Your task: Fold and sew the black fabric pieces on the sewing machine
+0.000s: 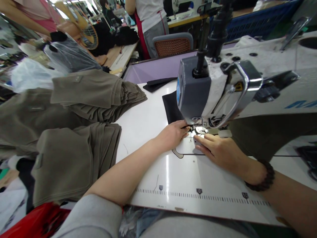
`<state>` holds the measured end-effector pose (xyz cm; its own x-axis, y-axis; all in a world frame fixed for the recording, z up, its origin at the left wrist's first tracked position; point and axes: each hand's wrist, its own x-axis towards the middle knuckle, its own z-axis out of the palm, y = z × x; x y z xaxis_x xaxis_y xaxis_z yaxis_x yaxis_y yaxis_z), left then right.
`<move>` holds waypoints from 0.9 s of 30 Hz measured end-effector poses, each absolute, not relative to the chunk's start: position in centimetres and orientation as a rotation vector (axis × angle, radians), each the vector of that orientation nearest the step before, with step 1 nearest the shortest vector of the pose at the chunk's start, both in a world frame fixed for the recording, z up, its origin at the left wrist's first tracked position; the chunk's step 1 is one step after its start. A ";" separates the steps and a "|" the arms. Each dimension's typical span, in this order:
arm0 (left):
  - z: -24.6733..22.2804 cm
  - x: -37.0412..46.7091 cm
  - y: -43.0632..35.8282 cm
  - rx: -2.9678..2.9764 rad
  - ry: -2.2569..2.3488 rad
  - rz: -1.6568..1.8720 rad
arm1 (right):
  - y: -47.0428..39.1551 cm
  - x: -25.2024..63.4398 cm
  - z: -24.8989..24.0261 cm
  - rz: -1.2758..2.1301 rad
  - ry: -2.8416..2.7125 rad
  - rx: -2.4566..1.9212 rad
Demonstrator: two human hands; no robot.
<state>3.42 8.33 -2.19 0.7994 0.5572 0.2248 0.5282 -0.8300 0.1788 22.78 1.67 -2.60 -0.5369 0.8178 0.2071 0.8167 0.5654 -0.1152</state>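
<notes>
A sewing machine stands before me, its lit needle area above the white bed. My left hand is just left of the presser foot. Its fingers are curled together on the edge of a black fabric piece, which lies flat behind the hand and runs partly behind the machine head. To the right of the needle, my right hand rests with its fingers stretched out flat on the bed, close to the presser foot. What lies right under the foot is too small to make out.
Stacks of olive-brown fabric pieces fill the left side. Another black piece lies at the table's back edge. Olive cloth hangs beneath the machine arm. A ruler scale marks the front edge. Beyond are a chair and other people.
</notes>
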 end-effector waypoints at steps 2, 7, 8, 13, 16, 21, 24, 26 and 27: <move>-1.9 3.4 8.4 2.886 0.872 0.364 | 1.7 22.8 -2.5 0.024 -2.562 -1.358; 0.2 3.0 6.2 2.911 0.933 0.140 | 1.5 23.2 -2.3 0.127 -2.511 -1.247; 0.6 3.0 5.4 2.917 0.923 0.093 | 1.4 23.3 -2.3 0.134 -2.515 -1.198; 1.0 2.9 2.3 3.002 0.836 0.055 | 0.8 23.8 -2.0 0.088 -2.609 -0.991; 0.3 2.7 2.2 3.011 0.828 0.124 | 0.6 23.9 -1.7 0.077 -2.648 -0.936; -0.5 2.1 2.4 3.022 0.651 0.220 | 0.5 24.0 -1.6 0.061 -2.667 -0.884; -0.4 2.0 2.2 3.001 0.575 0.240 | 0.2 23.8 -1.7 0.047 -2.677 -0.848; -0.4 2.0 1.9 2.990 0.574 0.243 | 0.1 23.7 -1.8 0.043 -2.689 -0.838; -0.4 2.0 1.8 2.988 0.578 0.238 | 0.1 23.7 -1.8 0.037 -2.694 -0.838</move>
